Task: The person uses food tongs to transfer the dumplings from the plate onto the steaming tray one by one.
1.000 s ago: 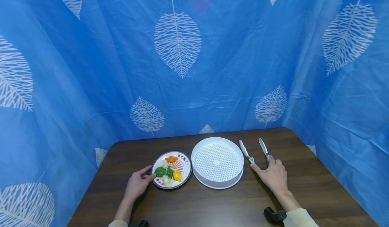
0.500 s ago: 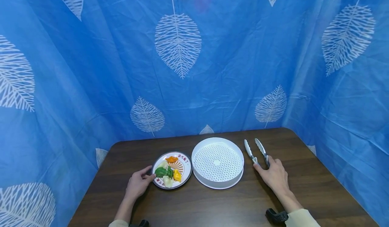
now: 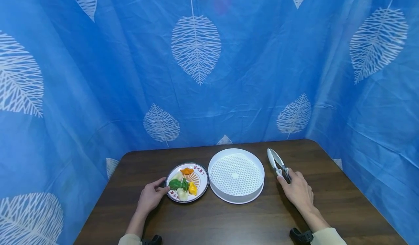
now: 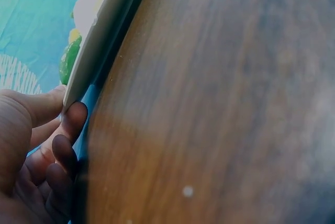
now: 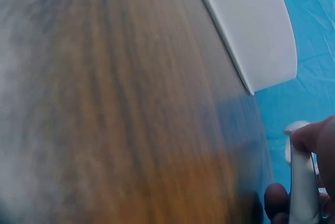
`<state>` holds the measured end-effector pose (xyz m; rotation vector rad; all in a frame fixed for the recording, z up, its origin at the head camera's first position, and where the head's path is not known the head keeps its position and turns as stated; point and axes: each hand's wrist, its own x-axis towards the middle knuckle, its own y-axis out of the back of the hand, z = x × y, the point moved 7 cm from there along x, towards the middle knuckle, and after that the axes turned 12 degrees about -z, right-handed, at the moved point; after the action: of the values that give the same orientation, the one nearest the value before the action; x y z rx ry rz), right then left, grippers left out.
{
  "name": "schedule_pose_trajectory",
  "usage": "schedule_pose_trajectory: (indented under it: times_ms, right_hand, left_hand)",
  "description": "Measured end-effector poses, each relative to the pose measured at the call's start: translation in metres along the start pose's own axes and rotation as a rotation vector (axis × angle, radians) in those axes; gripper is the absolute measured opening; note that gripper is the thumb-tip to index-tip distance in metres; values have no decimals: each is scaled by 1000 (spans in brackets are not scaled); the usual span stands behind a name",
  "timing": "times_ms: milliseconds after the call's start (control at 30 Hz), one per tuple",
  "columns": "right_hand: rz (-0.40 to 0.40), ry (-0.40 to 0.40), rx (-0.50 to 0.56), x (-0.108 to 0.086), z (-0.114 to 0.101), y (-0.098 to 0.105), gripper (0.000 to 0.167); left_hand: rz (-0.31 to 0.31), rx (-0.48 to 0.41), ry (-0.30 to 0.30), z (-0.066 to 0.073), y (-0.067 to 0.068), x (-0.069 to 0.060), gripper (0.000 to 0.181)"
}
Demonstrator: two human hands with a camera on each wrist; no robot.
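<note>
My left hand [image 3: 150,200] pinches the left rim of a round plate [image 3: 197,195], thumb on top; in the left wrist view the fingers lie under the rim [image 4: 78,77]. On the plate are an orange piece [image 3: 187,171], green pieces [image 3: 175,184], a yellow piece [image 3: 192,188] and pale pieces [image 3: 182,194]. My right hand [image 3: 298,192] grips the handles of metal tongs [image 3: 276,162], whose white tips lie close together. In the right wrist view, thumb and fingers are around the handle [image 5: 303,192].
Between the plate and the tongs stands a round white perforated tray [image 3: 236,196] with a raised wall, seen also in the right wrist view [image 5: 256,30]. All stand on a dark wooden table [image 3: 209,223]. A blue leaf-patterned curtain [image 3: 242,74] hangs behind and at both sides.
The tongs' arms, spread wide earlier, have come together as my right hand squeezed them. My left hand keeps its hold on the plate rim. The head view has shifted slightly.
</note>
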<state>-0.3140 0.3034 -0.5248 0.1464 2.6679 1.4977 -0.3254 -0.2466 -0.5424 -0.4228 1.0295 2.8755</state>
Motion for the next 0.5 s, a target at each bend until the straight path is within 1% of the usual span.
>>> schedule_pose_trajectory:
  times_ms: [267,433,500]
  right_hand:
    - [36,63,0,-2,-8,10,62]
    - [42,86,13,-5,-18,18,52]
    - [36,86,27,-6,-25,21,52]
  left_hand:
    - [-25,-60,-3,2,-2,3,60]
    - [-26,-51,-1,0,-1,1,61]
    - [-27,-42,0,-1,-1,0,61]
